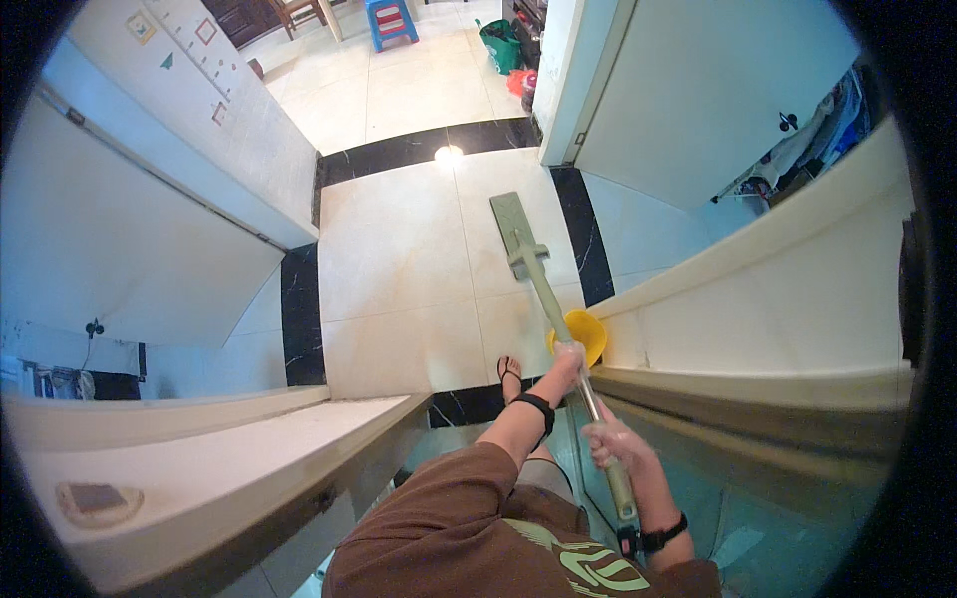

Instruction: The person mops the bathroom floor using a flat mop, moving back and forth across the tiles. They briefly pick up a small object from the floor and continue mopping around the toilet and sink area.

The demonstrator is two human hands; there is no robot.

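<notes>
We see, at far left, a smooth white door panel, then a black marble strip edging the glossy cream floor tiles. Our bare foot in a black thong sandal stands at the tiles' near edge. Next comes our long-handled, sage-green flat mop, its rectangular head on the tiles, toward their right side. Our left hand is curled closed around the pole, beside a round yellow container partly behind it. Our right hand also grips the pole, fingers wrapped, closer to our body. Farther right, a white door stands open.
</notes>
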